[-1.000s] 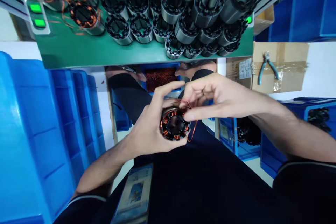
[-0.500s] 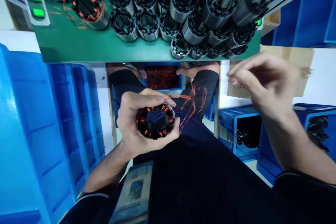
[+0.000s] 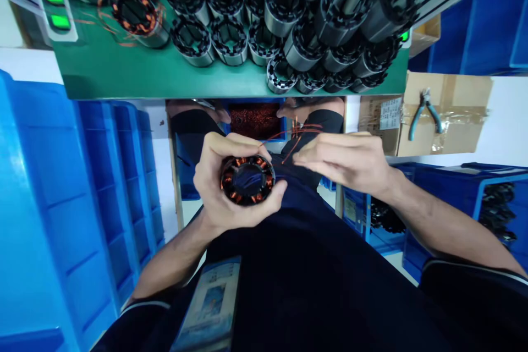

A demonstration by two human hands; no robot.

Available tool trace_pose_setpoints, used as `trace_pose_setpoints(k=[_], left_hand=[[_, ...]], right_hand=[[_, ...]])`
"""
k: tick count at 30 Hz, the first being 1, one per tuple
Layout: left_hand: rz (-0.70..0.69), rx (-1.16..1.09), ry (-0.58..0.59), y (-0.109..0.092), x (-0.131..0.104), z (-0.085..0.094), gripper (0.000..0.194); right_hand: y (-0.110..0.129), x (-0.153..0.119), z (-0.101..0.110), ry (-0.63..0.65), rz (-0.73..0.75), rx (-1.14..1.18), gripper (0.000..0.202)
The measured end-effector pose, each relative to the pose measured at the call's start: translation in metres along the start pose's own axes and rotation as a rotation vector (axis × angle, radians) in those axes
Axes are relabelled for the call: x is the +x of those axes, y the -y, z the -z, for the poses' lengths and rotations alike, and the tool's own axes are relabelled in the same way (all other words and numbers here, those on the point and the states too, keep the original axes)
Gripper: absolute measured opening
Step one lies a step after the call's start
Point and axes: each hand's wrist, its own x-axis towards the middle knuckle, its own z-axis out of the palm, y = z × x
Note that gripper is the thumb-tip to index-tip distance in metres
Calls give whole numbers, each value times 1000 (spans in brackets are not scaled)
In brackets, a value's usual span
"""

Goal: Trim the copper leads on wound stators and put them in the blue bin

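Note:
My left hand (image 3: 218, 187) is wrapped round a motor stator (image 3: 270, 179), a metal ring with copper coils inside, its open end facing up. Thin copper wires (image 3: 293, 135) trail from the stator's upper right side. Beside these wires is my right hand (image 3: 346, 162), its fingers drawn together and the tips pointing left. Whether a wire is between those fingertips I cannot make out. Pliers (image 3: 424, 113) with blue-green handles lie on a cardboard box (image 3: 462, 115) to the right.
On the green bench (image 3: 124, 77), several bare stator cores (image 3: 231, 44) stand stacked, with wound stators (image 3: 138, 16) at the left. Blue bins (image 3: 74, 203) line the left side. A blue crate (image 3: 441, 192) with black parts is at right. A bin of copper scraps (image 3: 253, 121) lies between the feet.
My right hand has moved left and down from over the cardboard box to the wires, uncovering the pliers. The stator in my left hand has shifted slightly up and right.

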Motion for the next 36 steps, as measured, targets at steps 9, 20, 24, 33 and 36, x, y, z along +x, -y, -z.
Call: trace_pose_setpoints(k=[9, 20, 24, 33, 36], left_hand=[[-119, 462, 133, -3, 0, 9, 46], [-160, 287, 98, -21, 1, 8, 56], [-156, 100, 41, -16, 10, 12, 54], [853, -588, 543, 17, -54, 17, 94], [669, -457, 316, 21, -69, 34, 76]], right_hand=[[69, 15, 25, 6, -208, -29, 55], [50, 25, 14, 247, -130, 313, 13], [54, 40, 36, 329, -38, 338, 15], [22, 10, -8, 414, -400, 577, 18], [20, -21, -46, 155, -926, 1222, 37]])
